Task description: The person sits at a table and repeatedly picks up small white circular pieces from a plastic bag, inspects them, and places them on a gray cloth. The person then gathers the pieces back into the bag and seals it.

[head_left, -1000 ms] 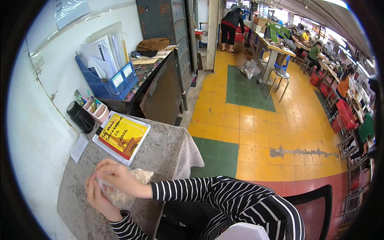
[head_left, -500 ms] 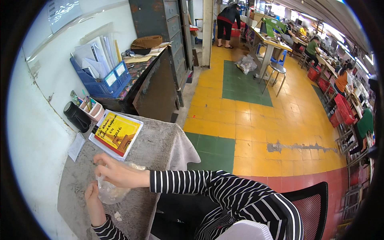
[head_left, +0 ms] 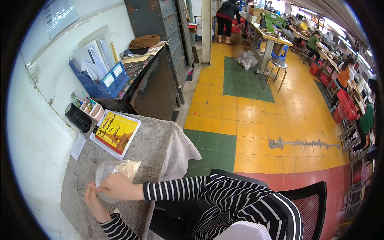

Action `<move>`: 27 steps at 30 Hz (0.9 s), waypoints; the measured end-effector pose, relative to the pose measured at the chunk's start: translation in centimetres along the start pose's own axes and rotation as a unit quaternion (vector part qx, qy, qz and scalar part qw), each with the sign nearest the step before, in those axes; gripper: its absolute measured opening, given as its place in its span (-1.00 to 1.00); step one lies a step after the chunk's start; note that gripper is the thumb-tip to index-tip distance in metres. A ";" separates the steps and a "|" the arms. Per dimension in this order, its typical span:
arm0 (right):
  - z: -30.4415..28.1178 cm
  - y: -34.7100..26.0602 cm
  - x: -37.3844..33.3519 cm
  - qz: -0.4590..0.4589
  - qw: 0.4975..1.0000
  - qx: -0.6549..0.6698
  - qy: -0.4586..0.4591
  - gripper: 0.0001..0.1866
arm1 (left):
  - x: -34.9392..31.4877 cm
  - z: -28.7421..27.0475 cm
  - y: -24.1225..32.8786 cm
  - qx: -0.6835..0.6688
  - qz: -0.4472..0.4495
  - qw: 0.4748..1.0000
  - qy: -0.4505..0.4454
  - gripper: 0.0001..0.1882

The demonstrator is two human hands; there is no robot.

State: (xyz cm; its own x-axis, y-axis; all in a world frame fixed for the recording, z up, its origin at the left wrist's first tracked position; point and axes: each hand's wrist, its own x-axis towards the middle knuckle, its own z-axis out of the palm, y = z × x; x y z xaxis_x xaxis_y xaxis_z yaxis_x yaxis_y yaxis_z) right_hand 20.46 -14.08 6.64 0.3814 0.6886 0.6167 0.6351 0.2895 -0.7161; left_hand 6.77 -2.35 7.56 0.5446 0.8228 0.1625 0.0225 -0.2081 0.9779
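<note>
On the grey cloth-covered table lies a clear plastic bag [head_left: 105, 167] with pale, cream-coloured pieces [head_left: 130, 169] in its far end; what they are is too small to tell. My right hand [head_left: 118, 186] lies over the near part of the bag, its fingers curled closed on the plastic. Just left of it, my left hand [head_left: 95, 201] pinches at the gathered edge of the bag, fingertips almost touching the right ones. Part of the bag is hidden under my right hand. Beside my left wrist is a small whitish scrap [head_left: 116, 210].
Beyond the bag lies a yellow-covered clipboard [head_left: 117, 133], near a black cylinder [head_left: 78, 117] and a pen basket [head_left: 93, 110]. A blue file rack [head_left: 108, 82] stands on a dark cabinet [head_left: 154, 86]. An office chair [head_left: 308, 212] is at right; people work farther off.
My right hand has come down and nearer, from raised above the bag to gripping it. My left fingers have closed against the bag's edge. The bag's filled end now shows more.
</note>
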 end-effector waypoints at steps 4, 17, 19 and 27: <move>2.1 -0.7 -2.3 -0.040 0.996 -0.080 0.017 -0.69 | 2.8 0.0 -2.1 0.126 0.095 0.978 0.132 -0.72; -2.6 0.5 0.7 -0.032 0.979 0.164 0.118 -0.71 | 2.7 1.6 1.9 0.026 0.144 0.987 0.061 -0.64; -2.9 0.7 2.1 0.018 0.961 0.260 0.094 -0.68 | 2.2 2.9 2.6 -0.070 0.152 0.986 -0.012 -0.60; -1.7 3.2 2.5 0.212 0.910 0.354 -0.051 -0.72 | 1.6 3.9 0.3 -0.258 0.017 0.962 -0.085 -0.47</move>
State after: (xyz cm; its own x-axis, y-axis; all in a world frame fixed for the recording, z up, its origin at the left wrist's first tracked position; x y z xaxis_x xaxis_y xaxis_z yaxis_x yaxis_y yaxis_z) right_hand 24.59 -12.51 6.42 0.4036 0.8859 0.2287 -0.1589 0.3141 -0.9360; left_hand 10.90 -3.13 7.64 0.6678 0.7130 0.2138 -0.3926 0.0933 0.9150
